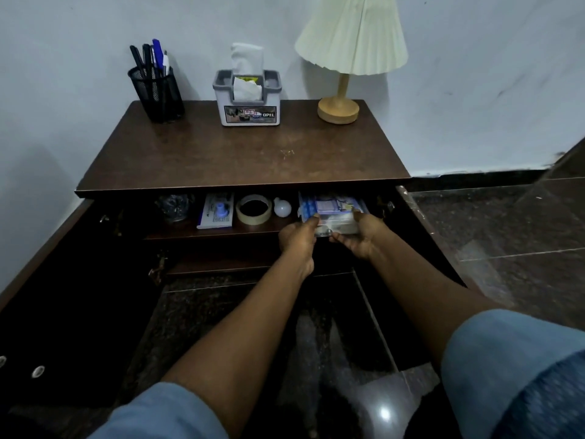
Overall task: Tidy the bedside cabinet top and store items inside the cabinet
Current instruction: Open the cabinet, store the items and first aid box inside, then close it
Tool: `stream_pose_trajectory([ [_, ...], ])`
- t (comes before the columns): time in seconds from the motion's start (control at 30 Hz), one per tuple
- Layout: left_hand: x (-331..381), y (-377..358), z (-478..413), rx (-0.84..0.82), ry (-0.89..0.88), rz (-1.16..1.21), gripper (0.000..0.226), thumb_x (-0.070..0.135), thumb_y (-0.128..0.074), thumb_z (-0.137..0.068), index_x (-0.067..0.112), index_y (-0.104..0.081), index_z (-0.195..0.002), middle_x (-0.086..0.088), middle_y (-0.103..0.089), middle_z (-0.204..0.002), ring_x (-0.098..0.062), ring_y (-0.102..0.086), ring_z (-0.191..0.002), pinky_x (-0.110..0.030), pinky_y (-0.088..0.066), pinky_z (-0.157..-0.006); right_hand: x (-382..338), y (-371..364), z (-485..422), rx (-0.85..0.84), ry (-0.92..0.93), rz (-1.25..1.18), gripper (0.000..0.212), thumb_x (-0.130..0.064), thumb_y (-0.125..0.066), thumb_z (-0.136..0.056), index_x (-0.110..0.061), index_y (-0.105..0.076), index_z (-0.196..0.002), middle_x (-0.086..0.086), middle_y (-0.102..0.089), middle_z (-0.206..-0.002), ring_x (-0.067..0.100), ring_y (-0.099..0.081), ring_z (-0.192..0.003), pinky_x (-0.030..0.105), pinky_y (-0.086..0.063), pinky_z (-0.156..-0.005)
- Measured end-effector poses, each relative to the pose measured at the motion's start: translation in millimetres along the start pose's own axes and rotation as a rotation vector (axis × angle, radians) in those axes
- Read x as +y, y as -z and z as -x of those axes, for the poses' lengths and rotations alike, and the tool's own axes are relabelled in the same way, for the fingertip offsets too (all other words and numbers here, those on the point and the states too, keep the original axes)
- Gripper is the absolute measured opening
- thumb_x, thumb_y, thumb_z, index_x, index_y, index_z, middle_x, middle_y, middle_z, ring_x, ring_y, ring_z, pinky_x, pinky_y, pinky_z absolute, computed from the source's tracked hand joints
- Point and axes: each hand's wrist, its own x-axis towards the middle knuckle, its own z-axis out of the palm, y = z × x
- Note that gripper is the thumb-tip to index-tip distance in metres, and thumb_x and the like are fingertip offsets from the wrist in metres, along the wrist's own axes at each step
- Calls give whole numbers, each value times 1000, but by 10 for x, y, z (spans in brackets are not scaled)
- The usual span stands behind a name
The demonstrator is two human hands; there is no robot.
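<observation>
Clear plastic, thin and glossy, forms the small box (332,217) that both hands hold on the shelf (190,231) inside the open cabinet, to the right of the tape roll (254,210) and just past the white bulb (282,207). The left hand (299,239) has its fingers curled round the box's near left corner with the thumb on top. The right hand (361,239) grips the near right corner the same way, so neither hand is free.

The box is probably light and stiff, with smooth walls that could slip. Blue packs lie on its top and may slide if it tilts. Holding it at the two ends and keeping it level looks like the safest way to push it in.

To the left of the tape roll lie a flat blue and white carton (217,210) and a rounded glass jar (174,205). Above and behind the tape roll, the dark wood cabinet top (221,160) carries a black mesh pen holder (157,93), a grey tissue box (248,103) and a lamp (340,106) with a pleated shade
</observation>
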Motion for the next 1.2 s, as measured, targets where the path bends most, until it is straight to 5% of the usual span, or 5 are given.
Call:
stream_pose_trajectory([
  [0.17,-187,-96,-142,147,-73,28,23,21,-84,-82,8,-78,-100,-5,-78,-93,-22,-75,-90,-45,-62,-88,30,-49,-112,91,63,-6,25,-11,-39,-106,-1,-52,-125,26,-55,-133,39,-61,-105,39,-56,-71],
  [0.43,-277,-151,-330,258,-206,-98,41,45,-88,-74,16,-82,-102,3,-79,-92,-14,-73,-87,-36,-60,-87,27,58,-193,114,69,129,37,-1,-40,-98,-7,-64,-126,16,-67,-106,26,-63,-78,34,-56,-65],
  [0.83,-305,-189,-386,311,-280,-245,37,45,-83,-80,12,-81,-97,-2,-79,-93,-11,-66,-85,-27,-52,-81,-19,110,-164,99,16,397,36,-10,-39,-97,-17,-60,-127,12,-62,-112,30,-58,-95,39,-53,-70],
  [1.0,-255,-134,-137,274,-278,-281,24,27,-80,-86,7,-79,-100,-4,-78,-94,-12,-66,-83,-28,-55,-80,-73,-125,8,108,135,637,10,-7,-56,-91,-14,-61,-87,9,-61,-76,23,-57,-64,23,-44,-43],
  [1.2,-13,101,285,277,-538,-270,31,35,-63,-99,17,-64,-73,7,-63,-66,0,-54,-59,-18,-44,-60,-83,-497,363,-104,9,693,23,-31,-63,-92,-13,-67,-107,11,-69,-103,30,-62,-98,35,-49,-73],
])
